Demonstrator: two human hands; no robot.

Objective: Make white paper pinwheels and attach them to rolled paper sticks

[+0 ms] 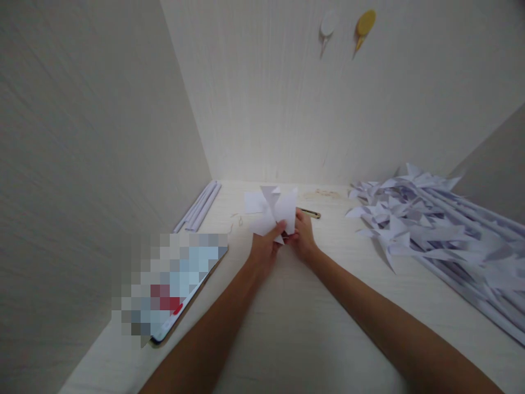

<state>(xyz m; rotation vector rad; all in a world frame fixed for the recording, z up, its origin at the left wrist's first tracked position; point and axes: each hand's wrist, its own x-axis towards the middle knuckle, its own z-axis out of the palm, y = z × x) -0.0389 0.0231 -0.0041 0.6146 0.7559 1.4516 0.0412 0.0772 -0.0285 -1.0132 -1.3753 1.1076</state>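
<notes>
Both my hands meet at the middle of the pale desk (287, 328), holding a white folded paper piece (273, 210) with pointed flaps that looks like a pinwheel head. My left hand (266, 246) pinches its lower edge with thumb on top. My right hand (303, 238) grips it from the right side, fingers curled behind the paper. The piece is lifted slightly above the desk.
A large pile of finished white paper pinwheels on rolled sticks (443, 235) lies at the right. Rolled paper tubes (199, 207) lie along the left wall. A small cutter (309, 213) sits behind my right hand. A tablet (180, 284) lies at the front left. Two hooks (346, 27) hang on the back wall.
</notes>
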